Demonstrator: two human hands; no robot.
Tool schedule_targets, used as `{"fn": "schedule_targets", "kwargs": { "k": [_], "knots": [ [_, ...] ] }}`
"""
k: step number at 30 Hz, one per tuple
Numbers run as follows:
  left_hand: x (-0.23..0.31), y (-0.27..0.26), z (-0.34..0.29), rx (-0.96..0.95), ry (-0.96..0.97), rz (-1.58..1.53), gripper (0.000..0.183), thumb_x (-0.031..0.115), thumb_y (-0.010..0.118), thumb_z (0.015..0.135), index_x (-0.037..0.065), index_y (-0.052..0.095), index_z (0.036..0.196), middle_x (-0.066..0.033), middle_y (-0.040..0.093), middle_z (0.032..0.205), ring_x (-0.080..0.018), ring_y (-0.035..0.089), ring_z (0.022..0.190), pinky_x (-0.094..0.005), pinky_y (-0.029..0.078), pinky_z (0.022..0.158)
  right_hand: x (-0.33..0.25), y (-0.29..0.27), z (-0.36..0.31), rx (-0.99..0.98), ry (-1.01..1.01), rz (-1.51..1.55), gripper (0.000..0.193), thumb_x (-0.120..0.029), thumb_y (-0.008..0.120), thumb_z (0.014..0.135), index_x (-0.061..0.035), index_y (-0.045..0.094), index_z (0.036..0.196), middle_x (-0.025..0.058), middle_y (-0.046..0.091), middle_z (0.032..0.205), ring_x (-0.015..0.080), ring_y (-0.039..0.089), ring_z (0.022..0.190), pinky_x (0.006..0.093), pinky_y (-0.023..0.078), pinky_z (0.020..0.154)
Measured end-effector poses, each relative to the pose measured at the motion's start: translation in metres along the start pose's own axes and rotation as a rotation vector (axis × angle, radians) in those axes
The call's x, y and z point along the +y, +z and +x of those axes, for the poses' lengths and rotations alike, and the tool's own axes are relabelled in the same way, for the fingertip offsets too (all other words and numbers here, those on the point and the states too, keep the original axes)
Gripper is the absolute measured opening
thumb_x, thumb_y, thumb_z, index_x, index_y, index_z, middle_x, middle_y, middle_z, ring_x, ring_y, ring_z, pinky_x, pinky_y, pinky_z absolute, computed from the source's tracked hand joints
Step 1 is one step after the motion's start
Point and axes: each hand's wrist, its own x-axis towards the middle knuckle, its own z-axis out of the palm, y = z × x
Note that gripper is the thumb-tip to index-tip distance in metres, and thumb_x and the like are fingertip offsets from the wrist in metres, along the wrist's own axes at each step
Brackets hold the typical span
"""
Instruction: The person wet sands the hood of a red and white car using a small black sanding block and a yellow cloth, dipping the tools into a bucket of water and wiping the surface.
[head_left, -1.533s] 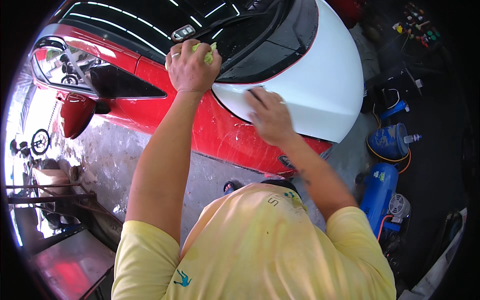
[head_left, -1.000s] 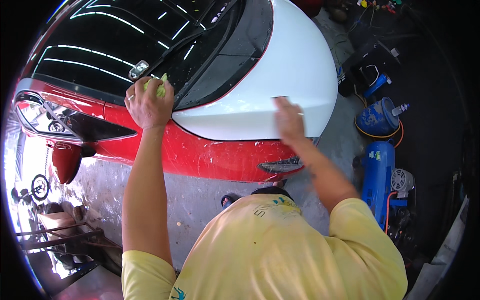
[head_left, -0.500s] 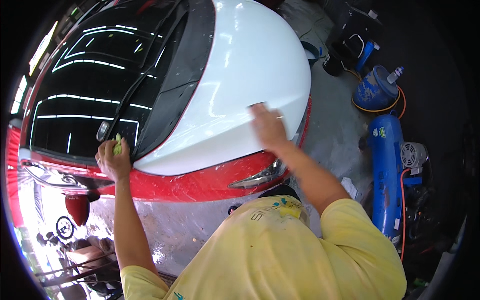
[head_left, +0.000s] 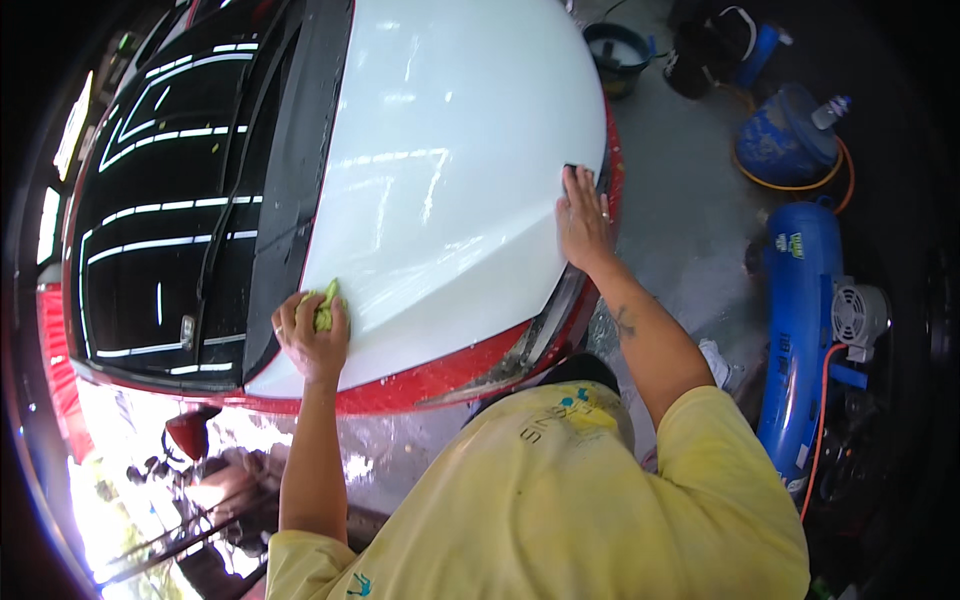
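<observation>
A white car hood (head_left: 460,170) on a red car fills the middle of the view, with watery streaks and reflections of ceiling lights on it. My left hand (head_left: 312,335) is closed around a crumpled yellow-green cloth (head_left: 326,308) at the hood's near rear corner, beside the windshield base. My right hand (head_left: 584,222) lies with fingers fairly straight on the hood near its front edge. Under those fingers a thin dark pad (head_left: 573,168) sticks out past the fingertips; most of it is hidden, and I cannot make out its exact kind.
The dark windshield (head_left: 150,240) with its wipers lies left. Beyond the front bumper stand a dark tub (head_left: 617,60), a blue drum (head_left: 785,140) with a clear bottle (head_left: 831,112) on top, and a blue compressor tank (head_left: 800,340) with an orange hose (head_left: 823,420) on the floor.
My right hand has slid with the pad toward the hood's front edge. My left hand, still gripping the cloth, has shifted from the windshield's corner onto the hood. The view has shifted too.
</observation>
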Motion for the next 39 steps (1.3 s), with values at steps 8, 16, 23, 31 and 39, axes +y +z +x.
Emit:
{"fn": "schedule_targets", "kwargs": {
  "k": [8, 16, 23, 31, 39],
  "knots": [
    [-0.005, -0.003, -0.002, -0.085, -0.06, 0.054, 0.021, 0.019, 0.085, 0.085, 0.009, 0.077, 0.102, -0.0126, 0.071, 0.117, -0.037, 0.064, 0.11, -0.0508, 0.051, 0.098, -0.069, 0.027, -0.055, -0.17, -0.253, -0.196, 0.066, -0.039, 0.039, 0.117, -0.0117, 0.024, 0.175, 0.0213, 0.018, 0.182, 0.034, 0.012, 0.171, 0.0671, 0.004, 0.134],
    [-0.001, 0.003, 0.0, -0.086, -0.072, 0.048, 0.021, 0.02, 0.084, 0.085, 0.01, 0.077, 0.101, -0.0123, 0.07, 0.116, -0.0365, 0.063, 0.107, -0.0516, 0.05, 0.097, -0.009, 0.021, -0.019, -0.098, -0.019, -0.022, 0.069, -0.033, 0.045, 0.117, -0.0104, 0.019, 0.176, 0.0229, 0.013, 0.183, 0.0368, 0.01, 0.171, 0.0617, 0.013, 0.135],
    [0.011, 0.005, 0.017, -0.067, -0.054, 0.029, 0.024, 0.019, 0.087, 0.08, 0.009, 0.076, 0.1, -0.0122, 0.07, 0.115, -0.0363, 0.064, 0.108, -0.0509, 0.051, 0.097, 0.063, -0.011, 0.156, 0.058, -0.027, 0.024, 0.064, -0.036, 0.044, 0.117, -0.0132, 0.026, 0.175, 0.0193, 0.019, 0.183, 0.0346, 0.017, 0.17, 0.0633, 0.019, 0.134],
    [0.009, -0.009, 0.003, -0.037, -0.124, 0.042, 0.024, 0.017, 0.088, 0.077, 0.009, 0.077, 0.098, -0.011, 0.071, 0.113, -0.0355, 0.064, 0.108, -0.0502, 0.051, 0.097, -0.078, 0.009, -0.052, -0.346, -0.443, -0.168, 0.069, -0.032, 0.049, 0.114, -0.0105, 0.025, 0.175, 0.0172, 0.02, 0.183, 0.0361, 0.013, 0.171, 0.065, 0.006, 0.135],
    [0.01, 0.0, 0.009, 0.058, -0.181, -0.06, 0.019, 0.008, 0.085, 0.077, 0.01, 0.075, 0.093, -0.0083, 0.071, 0.11, -0.0334, 0.064, 0.107, -0.0474, 0.052, 0.095, -0.027, -0.001, 0.091, -0.004, -0.155, -0.166, 0.066, -0.026, 0.048, 0.115, -0.0054, 0.027, 0.173, 0.0229, 0.02, 0.181, 0.0407, 0.013, 0.17, 0.0636, 0.017, 0.133]
  ]
}}
